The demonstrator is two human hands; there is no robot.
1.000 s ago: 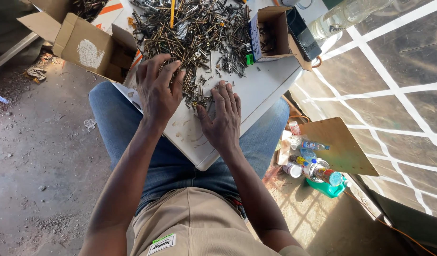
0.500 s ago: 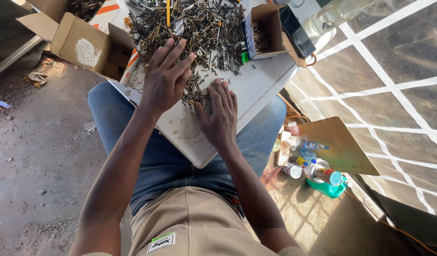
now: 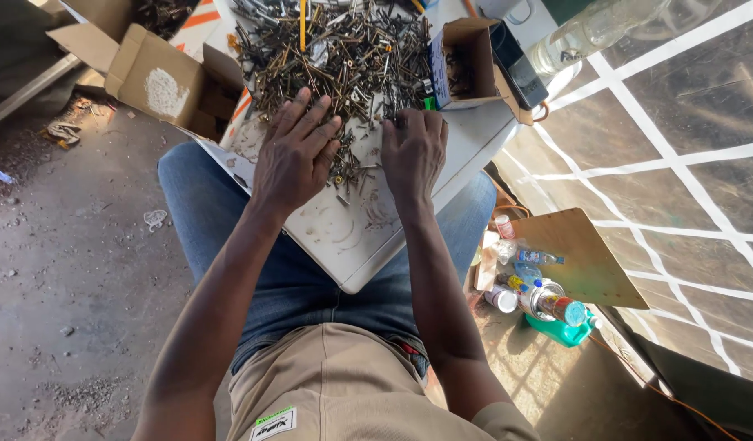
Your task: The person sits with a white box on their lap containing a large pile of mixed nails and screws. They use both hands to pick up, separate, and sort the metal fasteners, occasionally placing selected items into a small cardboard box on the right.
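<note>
A white board (image 3: 352,245) rests across my knees and carries a big heap of dark screws and nails (image 3: 336,49). My left hand (image 3: 299,155) lies flat, fingers spread, on the near edge of the heap. My right hand (image 3: 413,151) is beside it, fingers curled down into the screws at the pile's edge; whether it pinches one is hidden. A yellow pencil-like stick (image 3: 303,24) lies on top of the heap.
A small open cardboard box (image 3: 466,61) with screws stands at the board's right. A larger open cardboard box (image 3: 160,82) sits to the left. Bottles and a green container (image 3: 548,306) stand on the ground at right, beside a wooden panel (image 3: 581,253). Dirt floor lies to the left.
Both hands have slid forward along the board into the edge of the screw heap. The right hand's fingers have curled from flat to bent down.
</note>
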